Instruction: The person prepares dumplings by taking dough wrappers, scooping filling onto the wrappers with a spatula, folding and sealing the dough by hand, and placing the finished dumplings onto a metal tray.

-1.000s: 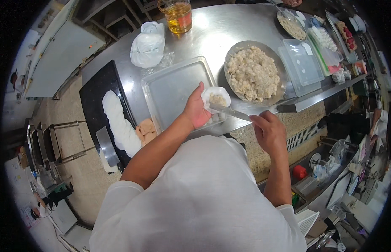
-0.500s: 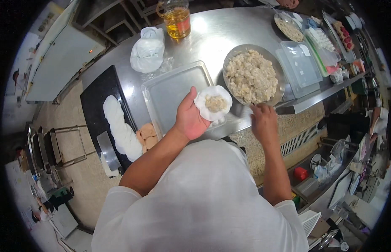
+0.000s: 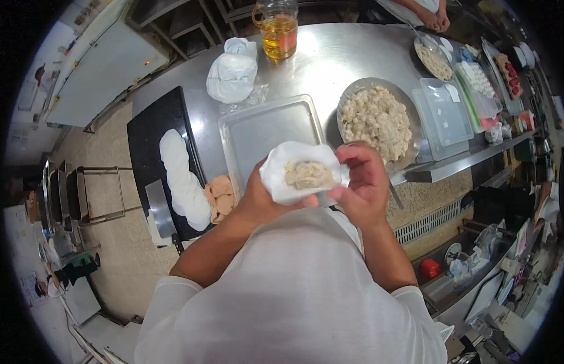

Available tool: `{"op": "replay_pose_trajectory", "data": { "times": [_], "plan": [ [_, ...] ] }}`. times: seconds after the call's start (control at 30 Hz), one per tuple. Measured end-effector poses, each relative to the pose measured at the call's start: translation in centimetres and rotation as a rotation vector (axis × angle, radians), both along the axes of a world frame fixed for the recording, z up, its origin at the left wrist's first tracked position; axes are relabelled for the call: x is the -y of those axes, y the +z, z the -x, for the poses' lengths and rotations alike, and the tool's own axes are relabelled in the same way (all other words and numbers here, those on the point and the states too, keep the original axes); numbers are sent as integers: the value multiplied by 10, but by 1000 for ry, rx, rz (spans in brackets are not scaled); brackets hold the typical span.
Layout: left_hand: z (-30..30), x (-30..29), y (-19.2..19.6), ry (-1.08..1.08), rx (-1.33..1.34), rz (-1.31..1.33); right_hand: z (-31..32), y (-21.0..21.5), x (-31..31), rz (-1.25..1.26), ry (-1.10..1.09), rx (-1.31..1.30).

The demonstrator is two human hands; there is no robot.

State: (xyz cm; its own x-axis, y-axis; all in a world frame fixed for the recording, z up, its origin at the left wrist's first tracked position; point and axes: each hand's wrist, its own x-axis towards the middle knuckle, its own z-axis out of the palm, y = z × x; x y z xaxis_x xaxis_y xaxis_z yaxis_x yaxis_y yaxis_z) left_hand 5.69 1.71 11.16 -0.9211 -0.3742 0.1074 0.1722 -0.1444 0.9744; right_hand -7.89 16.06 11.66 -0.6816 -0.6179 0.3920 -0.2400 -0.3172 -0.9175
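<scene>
Dough wrapper, round and white, is held flat on the open palm of the left hand, with a lump of pale filling in its middle. The left fingers are curled loosely under the wrapper and support it; they are mostly hidden beneath it. The right hand is placed just beside the wrapper, on its right, and the right fingers are pinched on the right edge of the dough. The wrapper therefore lies directly to the left of the right fingers and is touched by them; its longer axis runs roughly from left to right, between the two hands. Both hands are held above the near edge of the steel surface.

Beyond the fingers a shallow metal tray is seen, with nothing in it. To the right of the fingers and a little farther away, a round metal bowl is filled with the same pale filling. To the left of the fingers, a black board carries a long roll of white dough and some flat beige pieces. Far beyond the tray a tied white bag and a jar of yellow liquid are standing. Clear plastic containers are set to the right of the bowl.
</scene>
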Motion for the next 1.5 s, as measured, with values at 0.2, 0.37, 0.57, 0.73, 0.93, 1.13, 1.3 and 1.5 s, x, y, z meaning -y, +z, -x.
{"op": "replay_pose_trajectory", "data": {
  "times": [0.2, 0.37, 0.57, 0.73, 0.93, 1.13, 1.3, 1.5],
  "plan": [
    [4, 2, 9, 3, -276, -1, -5, 10, -11, -12, 118, -184],
    [14, 11, 15, -75, -360, 327, 2, 25, -15, -88, 12, -500],
    [16, 11, 8, -199, -358, 305, 4, 31, -26, -109, 40, -554],
    [18, 2, 20, -197, -315, 168, 4, 46, -22, -106, 11, -401],
    [14, 2, 18, -115, -269, 222, 7, 42, -27, -197, 125, -645],
    [13, 4, 21, -166, -217, 235, 1, 49, -20, -147, -14, -545],
    [12, -6, 15, 30, -334, 145, 5, 47, -23, -214, 142, -635],
    [15, 3, 15, -102, -250, 299, -1, 54, -12, -130, -54, -581]
  ]
}}
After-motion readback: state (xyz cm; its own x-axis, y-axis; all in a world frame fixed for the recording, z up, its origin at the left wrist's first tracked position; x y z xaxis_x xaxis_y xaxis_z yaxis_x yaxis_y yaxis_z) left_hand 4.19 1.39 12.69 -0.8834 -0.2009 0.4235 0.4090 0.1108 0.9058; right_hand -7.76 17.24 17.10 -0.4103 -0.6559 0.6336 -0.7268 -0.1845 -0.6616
